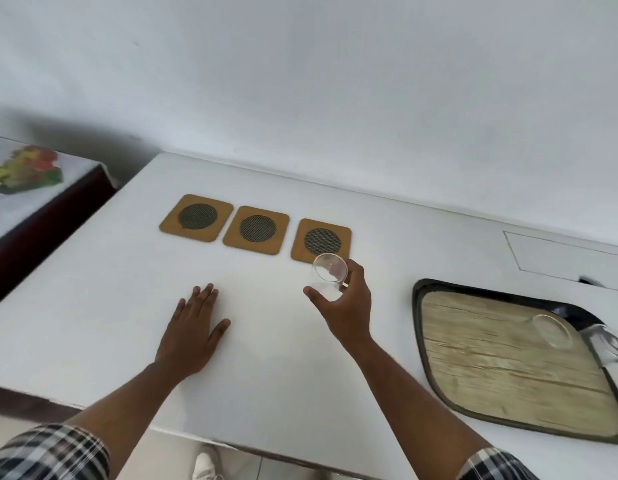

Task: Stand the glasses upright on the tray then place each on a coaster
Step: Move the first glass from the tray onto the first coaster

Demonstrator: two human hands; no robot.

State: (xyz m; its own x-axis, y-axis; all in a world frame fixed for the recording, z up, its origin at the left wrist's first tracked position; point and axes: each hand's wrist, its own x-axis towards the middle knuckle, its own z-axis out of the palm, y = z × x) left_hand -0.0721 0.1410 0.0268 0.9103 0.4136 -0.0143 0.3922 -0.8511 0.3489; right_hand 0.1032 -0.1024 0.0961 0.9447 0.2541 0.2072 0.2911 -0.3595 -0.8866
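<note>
My right hand (345, 303) holds a clear glass (328, 277) upright, just in front of the right coaster (321, 240). Two more brown coasters with dark round centres lie to its left, the middle one (256, 229) and the left one (196, 217), all bare. My left hand (191, 330) rests flat on the white table, fingers spread, holding nothing. At the right, a wood-patterned tray with a dark rim (418, 327) carries a second glass (551, 330) and a third glass (608, 344) at its right edge; both appear to lie on their sides.
The white table (93, 323) runs back to a white wall. A dark low piece of furniture with a flowered cloth (27, 174) stands to the far left. A recessed panel outline (560, 251) marks the table behind the tray.
</note>
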